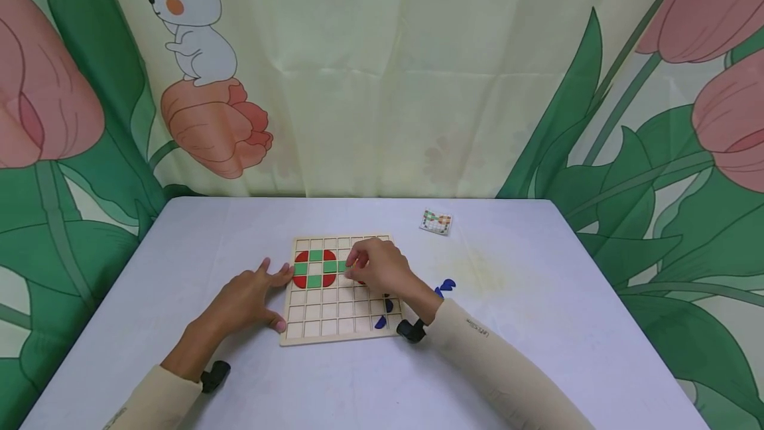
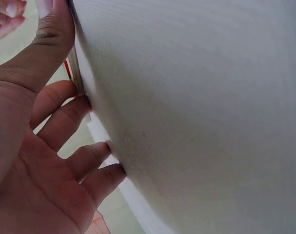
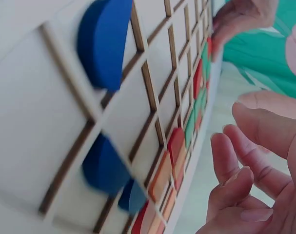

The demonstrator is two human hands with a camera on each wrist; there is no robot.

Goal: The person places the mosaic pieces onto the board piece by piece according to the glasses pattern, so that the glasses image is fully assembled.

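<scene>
A wooden grid board (image 1: 321,330) lies on the table with red rounded pieces (image 1: 300,281) and green square pieces (image 1: 314,281) set in its cells. My left hand (image 1: 247,297) is at the board's left side, fingers spread, with fingertips and thumb right at the edge. Over the board's upper right part hovers my right hand (image 1: 379,265), fingers loosely bent beside a green piece (image 1: 341,266). In the right wrist view no piece shows between its fingers (image 3: 226,158). Orange pieces (image 3: 160,176) and a red piece (image 3: 176,146) sit in cells; the right hand hides most of these in the head view.
Blue half-round pieces (image 1: 380,322) lie loose on the board's lower right. More blue pieces (image 1: 447,285) rest on the table right of the board. A small patterned card or packet (image 1: 436,221) lies farther back on the white-covered table (image 1: 507,344). Behind hangs a printed curtain (image 1: 382,85).
</scene>
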